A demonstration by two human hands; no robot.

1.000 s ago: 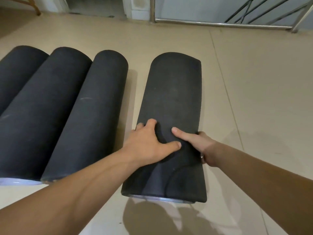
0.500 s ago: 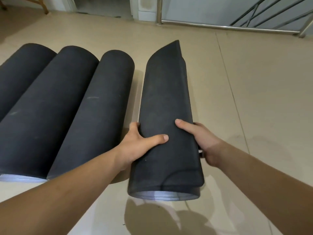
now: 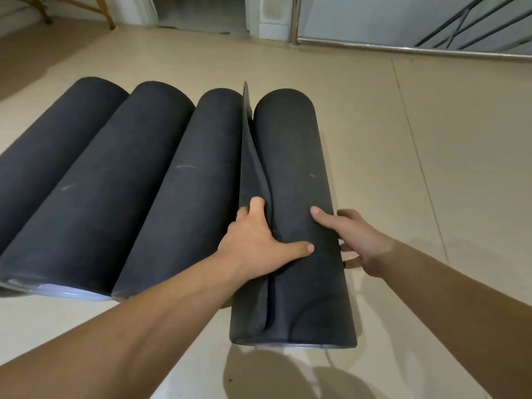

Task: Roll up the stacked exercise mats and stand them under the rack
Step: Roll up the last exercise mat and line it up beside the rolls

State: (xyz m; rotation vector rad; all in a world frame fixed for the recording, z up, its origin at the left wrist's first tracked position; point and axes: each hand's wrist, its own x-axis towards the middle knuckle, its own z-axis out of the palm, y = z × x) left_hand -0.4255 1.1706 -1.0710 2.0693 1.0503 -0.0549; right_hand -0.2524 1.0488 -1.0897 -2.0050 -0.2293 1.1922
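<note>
Along the left half of the frame three black mats lie rolled on the beige floor [image 3: 431,139], packed side by side and running away from me: the far-left roll [image 3: 49,168], the second roll [image 3: 109,191] touching it, and the third roll [image 3: 184,203] touching that one. Their near ends show a pale rim at the lower left.

Just right of the third roll, around the middle of the frame, lies the fourth mat [image 3: 296,174], also rolled, lying along the same line. Its loose flap [image 3: 250,168] stands up on edge in the seam between it and the third roll, rising to a thin point at the far end.

The left hand [image 3: 256,243] comes in from the lower left and grasps this mat. Its fingers are curled over the flap's edge and its thumb is stretched across the top of the roll. The right hand [image 3: 359,240] comes in from the lower right and grips the roll's right side, thumb lying on top and fingers curled in against the side. I can't tell whether the near end rests on the floor or is lifted a little, though a shadow lies beneath it.

Across the top of the frame are wooden legs [image 3: 106,12] at the upper left, a doorway [image 3: 201,12] in the upper middle, and a metal railing [image 3: 403,48] at the upper right.
</note>
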